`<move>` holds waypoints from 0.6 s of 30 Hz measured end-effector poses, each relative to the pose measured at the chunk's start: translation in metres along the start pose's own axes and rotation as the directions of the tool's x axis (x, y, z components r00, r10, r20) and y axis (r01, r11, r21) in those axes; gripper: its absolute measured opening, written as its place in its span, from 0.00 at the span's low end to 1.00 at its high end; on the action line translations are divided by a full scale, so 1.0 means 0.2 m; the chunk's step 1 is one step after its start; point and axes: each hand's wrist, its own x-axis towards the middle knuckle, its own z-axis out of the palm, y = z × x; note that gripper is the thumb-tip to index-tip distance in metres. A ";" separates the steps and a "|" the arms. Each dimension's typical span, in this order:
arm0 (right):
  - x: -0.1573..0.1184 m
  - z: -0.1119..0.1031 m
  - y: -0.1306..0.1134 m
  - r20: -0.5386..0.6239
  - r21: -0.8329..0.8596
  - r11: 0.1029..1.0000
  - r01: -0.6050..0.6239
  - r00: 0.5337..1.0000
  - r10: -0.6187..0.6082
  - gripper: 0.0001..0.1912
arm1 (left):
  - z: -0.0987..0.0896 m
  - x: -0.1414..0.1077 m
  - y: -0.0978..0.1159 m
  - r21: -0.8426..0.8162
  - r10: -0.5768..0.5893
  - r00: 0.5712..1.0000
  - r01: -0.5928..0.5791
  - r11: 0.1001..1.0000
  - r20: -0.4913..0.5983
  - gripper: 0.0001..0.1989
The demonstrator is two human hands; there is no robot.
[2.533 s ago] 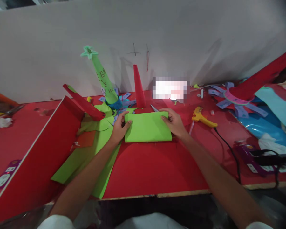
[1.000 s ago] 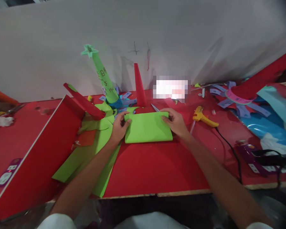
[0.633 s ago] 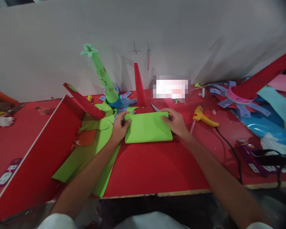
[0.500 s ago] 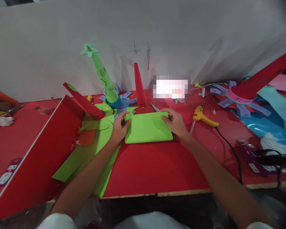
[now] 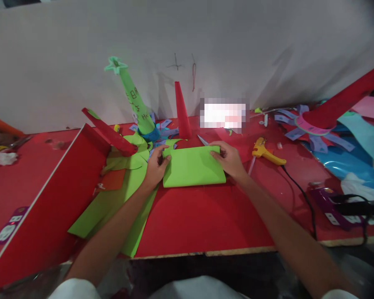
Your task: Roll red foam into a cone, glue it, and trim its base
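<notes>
Folded green sheet (image 5: 193, 167) lying flat on the red counter (image 5: 205, 220), pinched at its far corners by the left hand (image 5: 156, 166) and right hand (image 5: 229, 160), fingers closed on the paper's edges. Risk: uneven pull from either hand would likely skew the fold or let the rolled near edge spring open. A scissor blade (image 5: 202, 140) lies just beyond the sheet; the yellow glue gun (image 5: 263, 151) and its cord rest to the right, a red cone (image 5: 181, 110) and green cone (image 5: 134, 101) stand behind, and loose green offcuts (image 5: 112, 203) crowd the left.
</notes>
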 end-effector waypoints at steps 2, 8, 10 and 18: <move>0.00 0.00 0.00 0.001 -0.004 1.000 0.005 1.000 -0.005 0.13 | 0.00 0.00 0.00 0.019 0.024 1.000 -0.024 1.000 0.005 0.20; 0.00 0.00 0.00 0.001 -0.006 1.000 0.011 1.000 -0.011 0.12 | 0.00 -0.01 0.00 0.029 0.029 1.000 -0.029 0.999 0.004 0.18; 0.00 0.00 0.00 -0.001 -0.004 1.000 0.014 1.000 -0.014 0.12 | 0.00 -0.01 0.01 0.035 0.036 0.999 -0.036 0.999 0.004 0.17; 0.00 0.00 0.01 -0.007 -0.002 1.000 0.006 1.000 -0.006 0.12 | 0.01 0.00 0.03 0.014 0.009 1.000 -0.008 1.000 -0.023 0.17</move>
